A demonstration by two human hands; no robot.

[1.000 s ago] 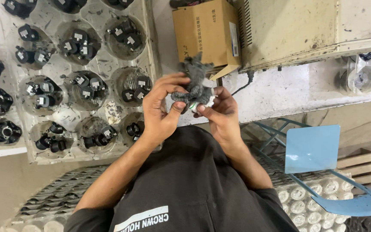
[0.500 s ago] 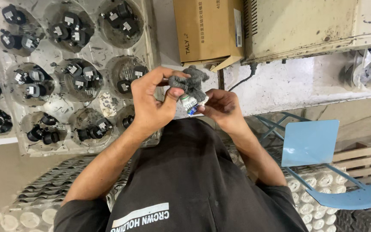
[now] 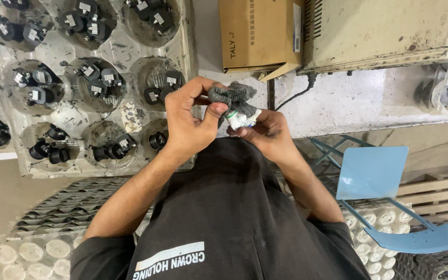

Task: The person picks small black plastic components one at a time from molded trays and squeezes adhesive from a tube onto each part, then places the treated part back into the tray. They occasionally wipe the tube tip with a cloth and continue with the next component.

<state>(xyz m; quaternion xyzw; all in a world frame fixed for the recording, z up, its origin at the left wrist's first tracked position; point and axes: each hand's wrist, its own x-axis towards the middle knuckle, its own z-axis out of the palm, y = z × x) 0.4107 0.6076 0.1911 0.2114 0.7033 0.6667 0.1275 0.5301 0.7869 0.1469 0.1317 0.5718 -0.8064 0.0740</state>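
Clear moulded tray point(image 3: 130, 116), upper left of frame: most wells already hold small black parts, one lower-centre well looks empty. Grey cloth point(image 3: 233, 97), frame centre, bunched over small white part point(image 3: 242, 120). Left hand point(image 3: 190, 122) pinches cloth; right hand point(image 3: 265, 135) grips part. Part not yet in tray.

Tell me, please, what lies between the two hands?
In the head view, a grey cloth and a small white part lie between the left hand and the right hand; both hands hold them.
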